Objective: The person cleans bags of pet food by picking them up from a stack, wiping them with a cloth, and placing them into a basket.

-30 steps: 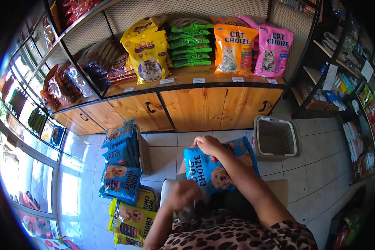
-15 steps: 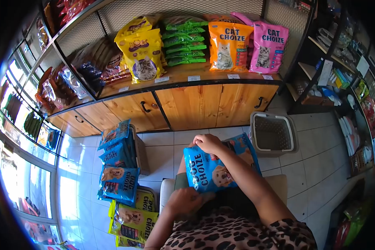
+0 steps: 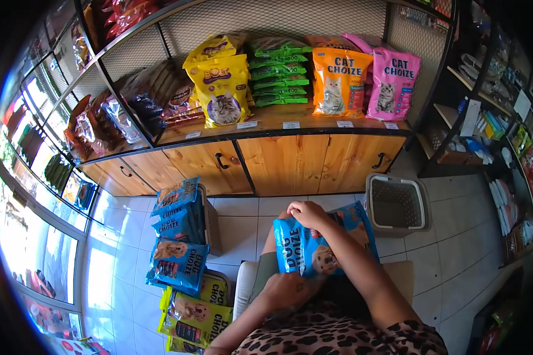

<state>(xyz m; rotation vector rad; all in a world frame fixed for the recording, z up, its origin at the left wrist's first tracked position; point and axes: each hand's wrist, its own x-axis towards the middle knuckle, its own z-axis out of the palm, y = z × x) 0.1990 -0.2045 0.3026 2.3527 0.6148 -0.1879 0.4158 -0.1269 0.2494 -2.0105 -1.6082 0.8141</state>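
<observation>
A blue dog food bag [image 3: 299, 245] printed "DOG CHOIZE" lies across my lap. My right hand [image 3: 307, 214] reaches over it, its fingers curled closed at the bag's far edge near the upper left corner. My right forearm covers part of the print. Along the near edge, my left hand [image 3: 285, 291] lies low against my lap beside the bag. Its fingers point right and are blurred, so their grip does not show.
Left of me, a basket [image 3: 210, 222] carries several blue dog food bags [image 3: 177, 260]; yellow-green bags [image 3: 192, 316] stand nearer. A grey basket [image 3: 397, 204] sits at right on the tiles. Ahead, a wooden cabinet [image 3: 284, 163] bears cat food bags [image 3: 342, 83]. Shelves [image 3: 450, 115] stand at right.
The view has shifted, so the surroundings appear lower and further right. My left hand has moved slightly closer to the bag's near edge. My right hand stays at the far edge.
</observation>
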